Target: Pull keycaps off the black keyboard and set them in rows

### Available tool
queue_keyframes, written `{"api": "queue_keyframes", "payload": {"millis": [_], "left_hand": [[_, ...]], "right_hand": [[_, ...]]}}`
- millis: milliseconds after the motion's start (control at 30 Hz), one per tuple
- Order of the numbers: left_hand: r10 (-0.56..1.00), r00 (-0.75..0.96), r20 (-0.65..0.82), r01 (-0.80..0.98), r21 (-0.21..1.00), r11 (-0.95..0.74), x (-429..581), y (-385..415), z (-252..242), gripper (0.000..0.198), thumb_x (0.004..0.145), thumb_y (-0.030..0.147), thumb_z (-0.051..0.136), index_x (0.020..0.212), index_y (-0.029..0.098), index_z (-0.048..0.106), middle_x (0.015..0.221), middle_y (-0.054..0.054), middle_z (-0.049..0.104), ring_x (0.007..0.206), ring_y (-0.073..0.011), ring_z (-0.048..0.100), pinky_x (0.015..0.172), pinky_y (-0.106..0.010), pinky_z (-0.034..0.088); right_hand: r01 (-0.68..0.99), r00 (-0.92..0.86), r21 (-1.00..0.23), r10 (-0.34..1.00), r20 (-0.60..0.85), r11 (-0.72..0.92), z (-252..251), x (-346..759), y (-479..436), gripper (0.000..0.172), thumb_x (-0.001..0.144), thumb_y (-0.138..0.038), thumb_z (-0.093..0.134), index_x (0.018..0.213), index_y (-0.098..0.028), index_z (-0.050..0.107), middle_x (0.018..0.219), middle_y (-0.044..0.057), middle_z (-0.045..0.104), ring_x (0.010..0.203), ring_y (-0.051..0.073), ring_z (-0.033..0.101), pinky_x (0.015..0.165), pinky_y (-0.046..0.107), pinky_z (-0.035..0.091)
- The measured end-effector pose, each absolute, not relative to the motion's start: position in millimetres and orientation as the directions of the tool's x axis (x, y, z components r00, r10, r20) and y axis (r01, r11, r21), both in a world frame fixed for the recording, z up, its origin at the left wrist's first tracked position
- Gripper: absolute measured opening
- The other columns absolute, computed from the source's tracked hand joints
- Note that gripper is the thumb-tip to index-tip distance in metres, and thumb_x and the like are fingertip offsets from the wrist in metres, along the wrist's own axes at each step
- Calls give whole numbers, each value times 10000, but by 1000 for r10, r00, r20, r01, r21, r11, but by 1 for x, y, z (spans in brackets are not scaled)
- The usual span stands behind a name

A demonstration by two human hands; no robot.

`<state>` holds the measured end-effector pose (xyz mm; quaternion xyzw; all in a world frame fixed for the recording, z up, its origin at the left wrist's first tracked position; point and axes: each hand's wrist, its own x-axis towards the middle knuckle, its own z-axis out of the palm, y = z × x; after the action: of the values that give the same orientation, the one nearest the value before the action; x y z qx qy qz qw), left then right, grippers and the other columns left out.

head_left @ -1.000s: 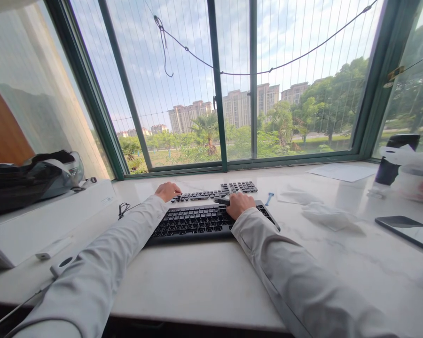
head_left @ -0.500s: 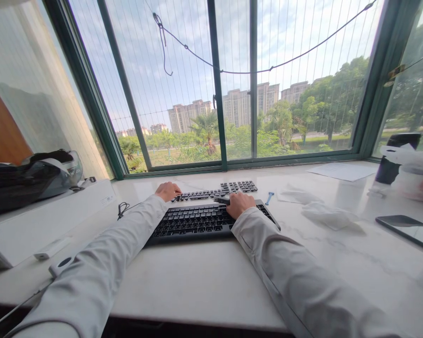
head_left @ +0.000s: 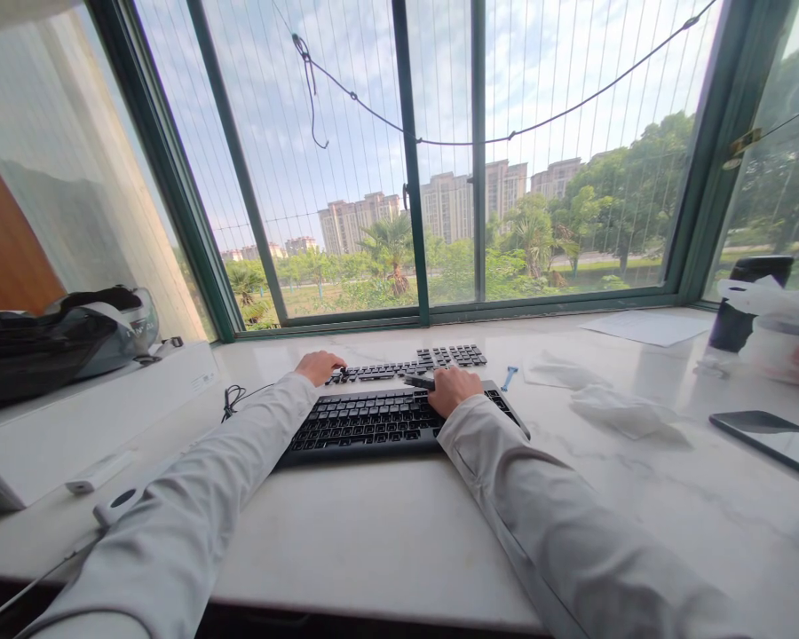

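Note:
A black keyboard (head_left: 366,422) with many of its keycaps off lies on the counter. Behind it, loose black keycaps (head_left: 379,371) are laid out in rows, with a further block of keycaps (head_left: 466,355) to the right. My left hand (head_left: 318,366) is at the left end of these rows, fingertips pinched on a small dark keycap (head_left: 344,366). Over the right part of the keyboard, my right hand (head_left: 454,389) is closed around a dark slim object (head_left: 419,382) whose tip points left. What kind of object it is I cannot make out.
A small blue tool (head_left: 510,378) and crumpled clear plastic (head_left: 629,410) lie to the right, then a phone (head_left: 772,437). A white box (head_left: 93,417) carrying a black bag (head_left: 46,342) stands left. Paper (head_left: 645,327) lies near the window.
My left hand has shifted slightly right at the keycap rows. The slim object in my right hand has turned a little. The keyboard stays in place.

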<state>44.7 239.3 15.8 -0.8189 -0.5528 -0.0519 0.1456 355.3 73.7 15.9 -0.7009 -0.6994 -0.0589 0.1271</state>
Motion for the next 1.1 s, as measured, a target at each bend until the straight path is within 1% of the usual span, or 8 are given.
{"api": "queue_keyframes", "payload": {"millis": [167, 333, 500, 600, 767, 867, 1100], "left_hand": [[892, 377, 250, 924, -171, -342, 44, 237, 18, 348, 873, 287, 432, 1085, 363, 698, 1070, -13, 712, 951, -217, 642, 782, -272, 460], [880, 390, 270, 919, -180, -352, 38, 238, 21, 350, 917, 355, 392, 1123, 368, 674, 1102, 16, 702, 984, -193, 635, 778, -252, 455], [896, 356, 266, 933, -148, -327, 26, 238, 26, 286, 888, 403, 472, 1058, 380, 700, 1098, 46, 703, 994, -192, 632, 785, -240, 449], [907, 346, 241, 936, -160, -314, 20, 236, 27, 287, 880, 422, 482, 1064, 385, 699, 1102, 40, 702, 1005, -204, 629, 796, -252, 446], [906, 376, 193, 918, -212, -336, 16, 231, 25, 328, 904, 428, 429, 1110, 384, 680, 1131, 25, 691, 1008, -207, 626, 811, -266, 446], [906, 383, 181, 915, -211, -345, 16, 230, 25, 335, 909, 424, 417, 1114, 381, 678, 1147, 27, 684, 1020, -198, 619, 820, -260, 440], [906, 388, 173, 914, -197, -354, 16, 228, 27, 327, 900, 423, 425, 1073, 364, 696, 1109, 15, 697, 987, -197, 624, 802, -257, 427]], "right_hand": [[995, 18, -103, 968, 252, 8, 17, 355, 74, 316, 781, -336, 526, 993, -164, 683, 1028, 160, 677, 914, 283, 645, 754, 366, 461], [995, 20, -103, 965, 260, 7, 17, 354, 74, 303, 779, -335, 535, 986, -169, 683, 1027, 154, 677, 917, 279, 645, 754, 358, 461], [994, 23, -108, 965, 261, 5, 16, 355, 74, 296, 769, -312, 542, 988, -169, 683, 1013, 150, 681, 916, 270, 645, 752, 344, 457], [994, 19, -109, 965, 262, 10, 15, 355, 75, 300, 767, -310, 538, 988, -167, 683, 1009, 151, 683, 916, 274, 644, 750, 350, 456], [994, 20, -112, 969, 247, 8, 16, 355, 74, 305, 767, -311, 543, 994, -165, 685, 1034, 152, 681, 922, 267, 642, 760, 345, 456], [994, 17, -104, 968, 251, 10, 18, 355, 73, 310, 769, -320, 544, 995, -165, 690, 1023, 153, 684, 916, 266, 644, 755, 343, 458], [995, 18, -97, 969, 248, 6, 19, 355, 72, 319, 773, -327, 540, 1006, -168, 689, 1015, 159, 676, 912, 272, 645, 749, 347, 461]]}}
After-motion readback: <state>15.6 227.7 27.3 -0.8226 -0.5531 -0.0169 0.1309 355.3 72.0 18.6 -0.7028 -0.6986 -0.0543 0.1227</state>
